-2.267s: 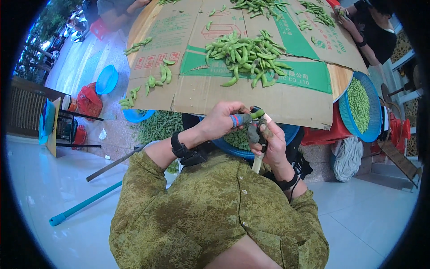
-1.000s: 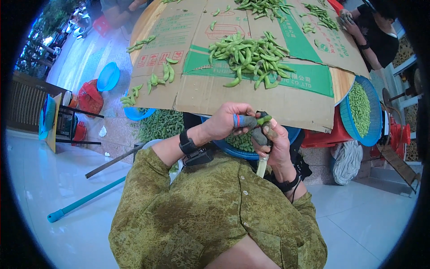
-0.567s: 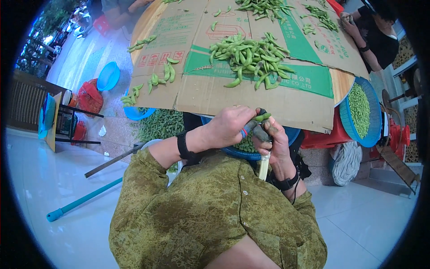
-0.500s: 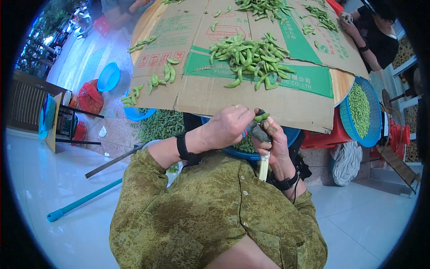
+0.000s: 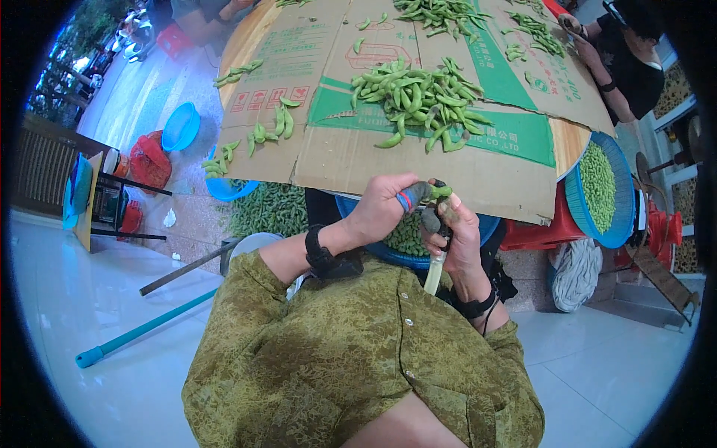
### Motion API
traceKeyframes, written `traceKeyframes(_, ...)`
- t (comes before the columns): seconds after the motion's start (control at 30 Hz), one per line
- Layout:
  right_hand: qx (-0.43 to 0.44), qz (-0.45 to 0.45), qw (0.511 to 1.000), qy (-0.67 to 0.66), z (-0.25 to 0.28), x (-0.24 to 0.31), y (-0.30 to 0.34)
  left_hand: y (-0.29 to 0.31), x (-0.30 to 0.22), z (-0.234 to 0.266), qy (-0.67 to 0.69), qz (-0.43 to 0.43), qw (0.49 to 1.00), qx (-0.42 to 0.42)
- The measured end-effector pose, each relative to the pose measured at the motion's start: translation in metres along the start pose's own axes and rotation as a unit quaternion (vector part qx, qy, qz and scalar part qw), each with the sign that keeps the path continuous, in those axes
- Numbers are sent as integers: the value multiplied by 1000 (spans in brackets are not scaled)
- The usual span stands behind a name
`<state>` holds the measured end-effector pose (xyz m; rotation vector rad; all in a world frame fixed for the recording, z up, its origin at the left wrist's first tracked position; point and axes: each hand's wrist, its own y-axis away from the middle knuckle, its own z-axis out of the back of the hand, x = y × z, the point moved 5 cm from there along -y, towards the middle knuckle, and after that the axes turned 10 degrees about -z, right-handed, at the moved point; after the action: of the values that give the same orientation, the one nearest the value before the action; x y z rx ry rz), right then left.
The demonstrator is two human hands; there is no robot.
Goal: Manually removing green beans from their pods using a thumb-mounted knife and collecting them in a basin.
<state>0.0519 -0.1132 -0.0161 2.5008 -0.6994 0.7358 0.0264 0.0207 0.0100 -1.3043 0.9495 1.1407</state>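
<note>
Pale floor tiles (image 5: 582, 366) spread around a person in a patterned green shirt (image 5: 321, 343). From where I stand, the left hand (image 5: 381, 214) and right hand (image 5: 459, 233) meet, their fingers (image 5: 464, 212) pinching a green pod (image 5: 442, 192) above a blue basket (image 5: 407, 259). A pale strip (image 5: 434, 274) juts below the right hand. Beyond, a cardboard-covered worktop (image 5: 573, 142) carries heaped pods (image 5: 415, 95); a co-worker (image 5: 629, 63) is at its right edge.
</note>
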Motion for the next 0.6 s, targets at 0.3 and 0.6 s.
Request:
traceKeyframes(0.3, -221, 267, 814, 466, 9, 20, 9, 12, -9, -10, -186, -43, 980, 52)
traceKeyframes(0.6, -130, 342, 684, 631, 7, 12, 10, 20, -9, -13, -207, -20, 973, 102)
